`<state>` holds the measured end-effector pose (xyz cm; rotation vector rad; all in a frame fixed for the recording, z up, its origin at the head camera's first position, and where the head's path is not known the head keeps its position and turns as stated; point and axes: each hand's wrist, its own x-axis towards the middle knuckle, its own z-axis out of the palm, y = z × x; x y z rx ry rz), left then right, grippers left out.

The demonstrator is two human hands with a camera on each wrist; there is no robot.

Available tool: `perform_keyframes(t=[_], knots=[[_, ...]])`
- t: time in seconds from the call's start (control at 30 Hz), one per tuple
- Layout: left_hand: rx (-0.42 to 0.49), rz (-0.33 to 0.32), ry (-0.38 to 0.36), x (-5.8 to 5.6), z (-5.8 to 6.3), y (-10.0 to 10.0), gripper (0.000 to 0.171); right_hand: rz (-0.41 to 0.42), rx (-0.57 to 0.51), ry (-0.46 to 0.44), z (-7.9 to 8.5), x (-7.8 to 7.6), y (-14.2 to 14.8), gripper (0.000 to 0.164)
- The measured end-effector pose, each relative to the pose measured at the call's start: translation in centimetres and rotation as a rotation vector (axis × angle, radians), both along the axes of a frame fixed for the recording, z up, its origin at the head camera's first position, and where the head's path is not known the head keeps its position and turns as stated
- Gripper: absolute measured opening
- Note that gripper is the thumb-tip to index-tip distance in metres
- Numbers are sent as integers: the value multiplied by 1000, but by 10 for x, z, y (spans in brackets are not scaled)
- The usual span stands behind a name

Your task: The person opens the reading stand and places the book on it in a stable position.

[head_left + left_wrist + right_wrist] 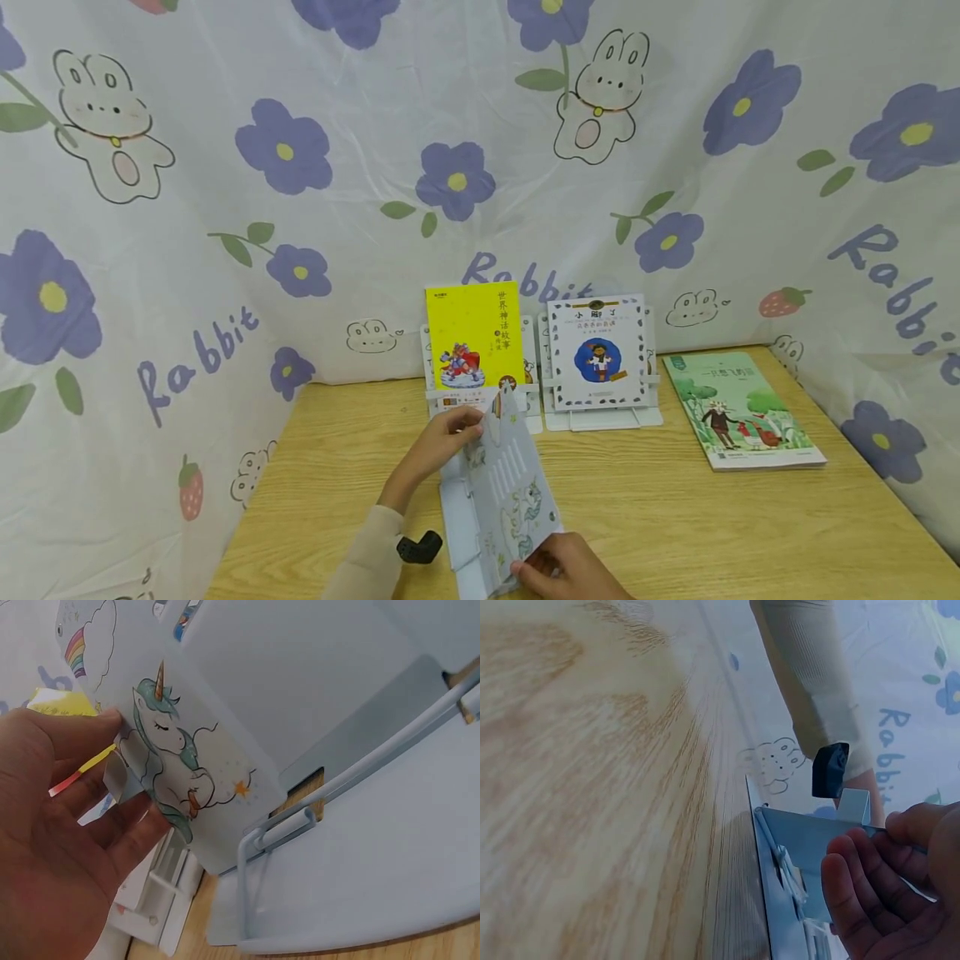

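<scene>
A pale metal book stand (517, 475) printed with unicorns stands sideways at the table's front, its back panel raised from the base. My left hand (452, 437) pinches one side edge of the panel; in the left wrist view the thumb of that hand (64, 817) lies by the printed unicorn (169, 742). At the opposite, nearer edge, my right hand (573, 571) holds the panel. The right wrist view has this hand (900, 892) with its thumb and curled fingers at the edge, beside a small bent tab (853, 806). A wire bar (360, 765) runs along the base.
Behind, a yellow book (472, 325) and a white book (597, 358) stand on two similar stands. A green book (742, 408) lies flat on the wooden table (622, 492) at right. A printed cloth (360, 208) hangs behind. A black band piece (420, 547) sits at my left wrist.
</scene>
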<state>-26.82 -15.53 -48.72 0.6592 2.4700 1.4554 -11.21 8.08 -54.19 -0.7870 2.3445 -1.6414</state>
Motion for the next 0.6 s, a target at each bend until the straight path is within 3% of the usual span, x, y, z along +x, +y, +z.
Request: perform_keyframes(t=[0.17, 0.4, 0.6], knots=[[-9, 24, -23, 1, -3, -17, 22, 21, -20, -27, 2, 2, -1, 25], [19, 90, -49, -10, -32, -45, 25, 14, -8, 50, 2, 1, -3, 26], [31, 131, -66, -7, -36, -63, 27, 6, -23, 95, 3, -3, -6, 24]])
